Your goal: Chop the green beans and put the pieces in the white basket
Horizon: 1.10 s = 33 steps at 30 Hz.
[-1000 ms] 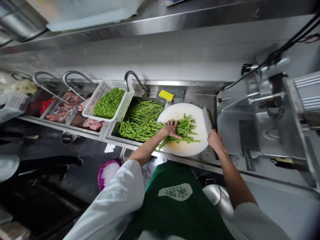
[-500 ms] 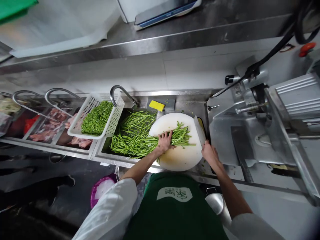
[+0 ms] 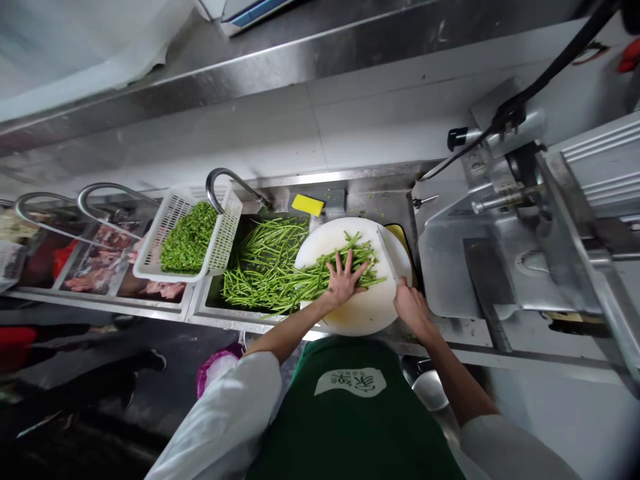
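Long green vegetable stalks (image 3: 320, 275) lie across a round white cutting board (image 3: 360, 320), and their left ends run into a sink holding more stalks (image 3: 270, 267). My left hand (image 3: 343, 280) rests on the bunch with its fingers spread wide. At the board's right side my right hand (image 3: 411, 305) grips the handle of a cleaver (image 3: 386, 250). The blade points away from me, just right of the stalk ends, and looks apart from them.
A white plastic basket (image 3: 145, 263) of chopped greens (image 3: 187, 240) sits over the sink's left edge by a curved faucet (image 3: 213, 183). Behind the board lies a yellow sponge (image 3: 307, 205). A metal slicing machine (image 3: 450, 267) stands right. Sinks with raw meat (image 3: 97, 260) extend left.
My left hand has spread its fingers and shifted right along the stalks. The cleaver has come left, closer to the stalk ends. My view has turned slightly.
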Each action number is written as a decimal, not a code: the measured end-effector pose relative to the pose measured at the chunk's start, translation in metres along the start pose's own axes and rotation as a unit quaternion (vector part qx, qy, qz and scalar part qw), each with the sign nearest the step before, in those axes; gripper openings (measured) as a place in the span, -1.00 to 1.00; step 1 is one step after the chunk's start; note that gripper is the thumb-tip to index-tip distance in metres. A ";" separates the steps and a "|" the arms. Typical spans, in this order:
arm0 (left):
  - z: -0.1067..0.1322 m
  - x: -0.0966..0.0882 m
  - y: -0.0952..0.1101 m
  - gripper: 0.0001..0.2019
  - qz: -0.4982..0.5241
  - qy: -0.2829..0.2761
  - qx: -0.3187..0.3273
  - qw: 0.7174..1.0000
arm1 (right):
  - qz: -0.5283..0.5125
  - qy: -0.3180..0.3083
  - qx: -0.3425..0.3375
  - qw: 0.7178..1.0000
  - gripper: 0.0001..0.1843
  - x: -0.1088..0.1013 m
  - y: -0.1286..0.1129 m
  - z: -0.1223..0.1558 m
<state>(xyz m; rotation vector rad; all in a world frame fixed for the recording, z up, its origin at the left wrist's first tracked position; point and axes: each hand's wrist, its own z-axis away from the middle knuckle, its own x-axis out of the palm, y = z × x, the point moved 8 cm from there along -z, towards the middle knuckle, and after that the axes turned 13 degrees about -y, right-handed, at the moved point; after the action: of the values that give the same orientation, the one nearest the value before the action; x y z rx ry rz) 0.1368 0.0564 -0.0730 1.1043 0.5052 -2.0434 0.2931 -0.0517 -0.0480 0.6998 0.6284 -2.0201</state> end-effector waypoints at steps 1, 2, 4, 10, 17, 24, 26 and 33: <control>0.001 0.003 0.007 -0.08 -0.009 0.014 0.010 1.000 | 0.002 -0.005 -0.008 1.000 -0.59 0.003 -0.003 0.001; 0.003 0.006 0.012 -0.15 -0.014 0.026 0.018 0.999 | 0.003 -0.012 -0.016 1.000 -0.60 0.005 -0.006 0.001; 0.007 0.008 0.016 -0.23 -0.012 0.038 0.025 0.999 | 0.000 -0.021 -0.029 0.999 -0.63 0.008 -0.007 0.001; 0.008 -0.033 -0.009 -0.39 0.095 0.068 0.034 0.993 | -0.021 -0.017 -0.017 0.999 -0.66 0.008 0.008 0.001; -0.054 -0.051 -0.086 -0.69 0.250 -0.012 -0.042 0.967 | -0.041 -0.009 -0.028 0.999 -0.64 0.009 0.007 -0.004; -0.046 -0.032 -0.094 -0.77 0.311 0.021 0.020 0.950 | -0.069 -0.003 -0.040 0.997 -0.69 0.009 0.016 -0.011; -0.033 -0.031 -0.094 -0.81 0.328 0.075 0.018 0.942 | -0.068 -0.003 -0.038 0.997 -0.69 0.008 0.015 -0.009; 0.016 0.005 -0.040 -0.10 0.152 0.083 0.032 0.984 | -0.054 -0.009 -0.022 0.998 -0.68 0.008 0.011 -0.008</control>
<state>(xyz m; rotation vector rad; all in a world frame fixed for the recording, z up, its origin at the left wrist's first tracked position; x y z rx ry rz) 0.0962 0.0697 -0.0688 1.3111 0.3306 -1.7212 0.3009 -0.0556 -0.0610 0.6334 0.7112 -2.1038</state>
